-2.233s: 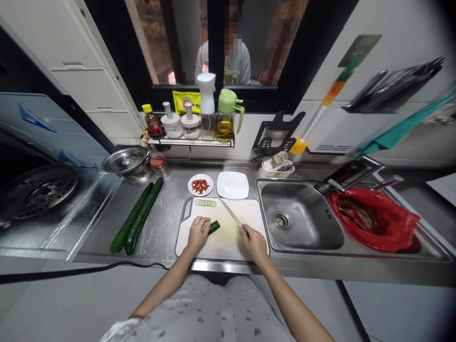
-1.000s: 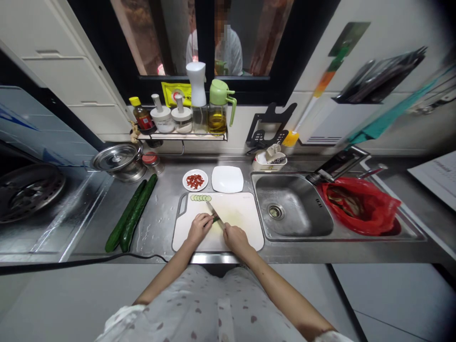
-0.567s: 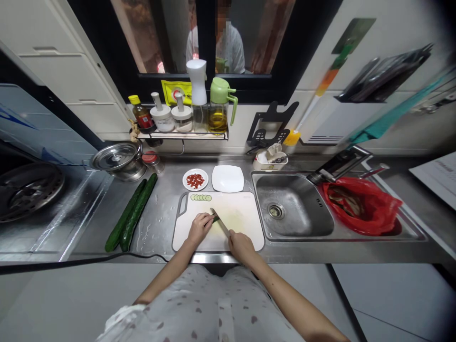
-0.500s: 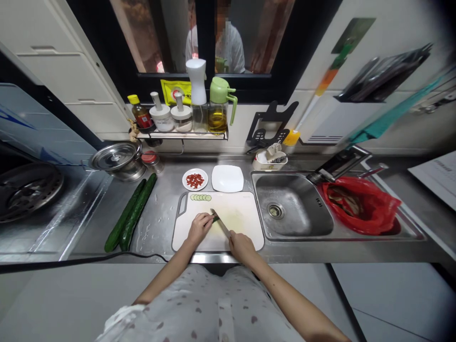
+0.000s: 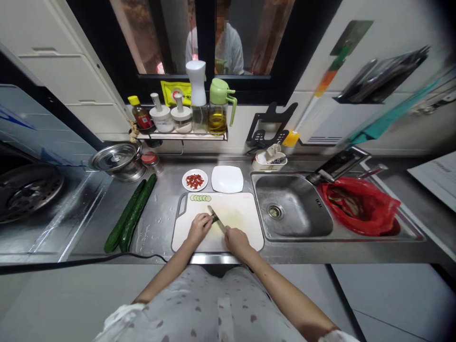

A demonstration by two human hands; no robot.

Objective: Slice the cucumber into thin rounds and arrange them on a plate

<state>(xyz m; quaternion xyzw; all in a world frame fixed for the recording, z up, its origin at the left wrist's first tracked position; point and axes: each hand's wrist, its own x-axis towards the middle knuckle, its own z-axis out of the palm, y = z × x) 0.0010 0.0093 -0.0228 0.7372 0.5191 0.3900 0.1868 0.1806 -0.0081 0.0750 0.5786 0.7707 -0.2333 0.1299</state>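
Observation:
On a white cutting board (image 5: 245,209) with a grey rim, my left hand (image 5: 200,227) is closed over a short dark-green piece of cucumber (image 5: 214,218), mostly hidden under the fingers. My right hand (image 5: 236,241) grips the handle of a kitchen knife (image 5: 218,219). Its blade points away from me to the upper left and lies right beside the cucumber piece. A row of several thin cucumber slices (image 5: 200,198) overlaps along the board's far left edge. Behind the board stand a small plate (image 5: 185,181) of chopped red pieces and a white square dish (image 5: 227,178).
Two whole cucumbers (image 5: 131,213) lie left of the board, near a lidded steel pot (image 5: 116,161) and a red-capped jar (image 5: 151,163). To the right are a sink (image 5: 292,209) and a red plastic bag (image 5: 363,206). A condiment shelf (image 5: 183,136) hangs behind.
My right hand and the knife have shifted a little to the left and away from me. The left hand stays in nearly the same spot on the cucumber piece.

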